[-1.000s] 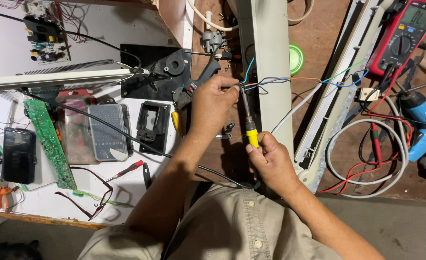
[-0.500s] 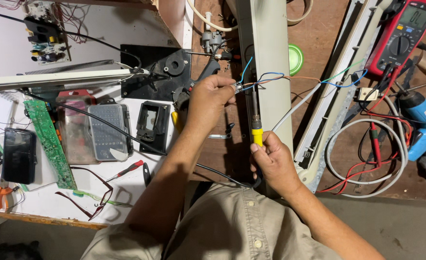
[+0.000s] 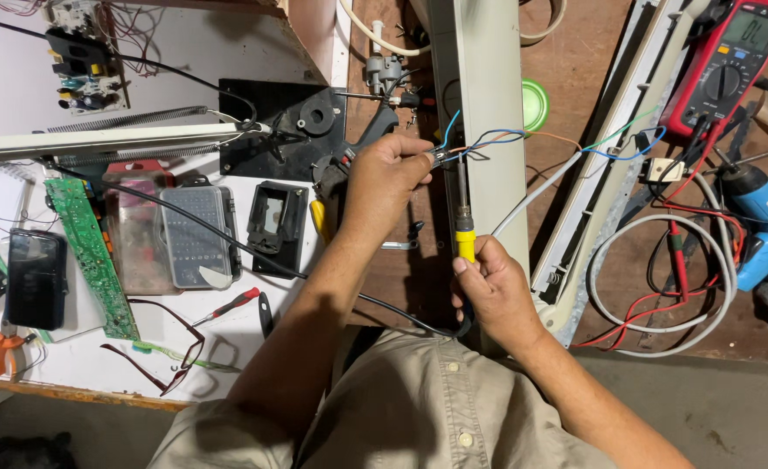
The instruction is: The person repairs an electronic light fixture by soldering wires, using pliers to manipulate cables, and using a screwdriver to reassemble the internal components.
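A long pale metal channel (image 3: 488,130) lies on the brown surface (image 3: 575,69). Over it, the right hand (image 3: 497,291) is closed around a yellow-handled soldering iron (image 3: 463,221), upright. The left hand (image 3: 384,178) pinches thin blue and orange wires (image 3: 488,137) at the tip.

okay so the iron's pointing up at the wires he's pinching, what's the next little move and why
Probably ease the soldering iron tip up onto the pinched wires. The left hand holds their ends together just above the tip, and the right hand grips the yellow handle, aimed at that joint.
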